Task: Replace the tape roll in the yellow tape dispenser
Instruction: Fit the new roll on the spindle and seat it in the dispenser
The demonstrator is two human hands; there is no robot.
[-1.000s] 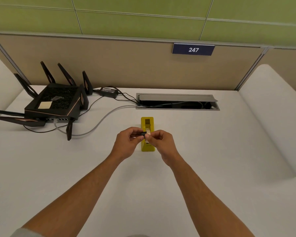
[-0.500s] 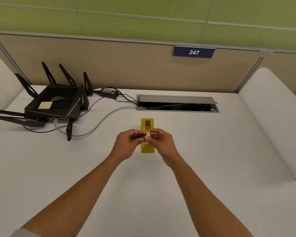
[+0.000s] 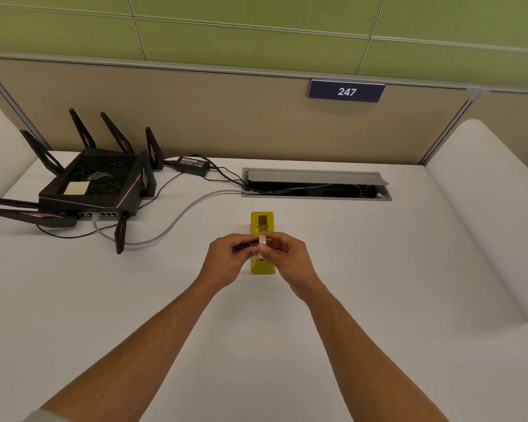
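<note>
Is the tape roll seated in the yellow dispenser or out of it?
Out. The tape roll is pinched between the left hand and right hand, above the yellow dispenser, whose visible far slot looks empty.

A pale tape roll [image 3: 262, 242] is pinched between the left hand [image 3: 226, 261] and right hand [image 3: 288, 259], held above a yellow tape dispenser [image 3: 262, 243] on a white desk [image 3: 378, 284]. A black router [image 3: 93, 184] is seen at far left.

Single head-worn wide-angle view, looking forward and down across white desk [image 3: 378, 300] toward partition [image 3: 226, 117]; hands close, centre-frame.
</note>
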